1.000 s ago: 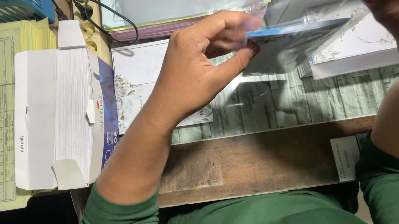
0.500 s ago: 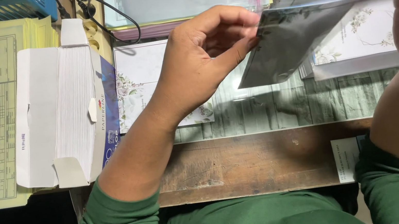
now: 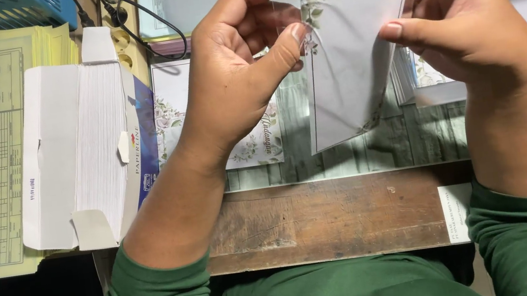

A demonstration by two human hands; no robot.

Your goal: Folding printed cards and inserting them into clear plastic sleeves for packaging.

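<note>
I see both hands holding a floral-bordered card above the counter: left grip and right grip pinched on its edges. Left, an open white box holds stacked white sheets.

- Soft, even light is falling from above, and the scene is looking fairly bright.
- The pale card is shining a little with glare near its top.
- The hands are casting only faint shadows on the wooden table.
- The near left corner is staying very dark.
- Everything is looking sharp, with hardly any blur.
- The edges are not bending much.
</note>
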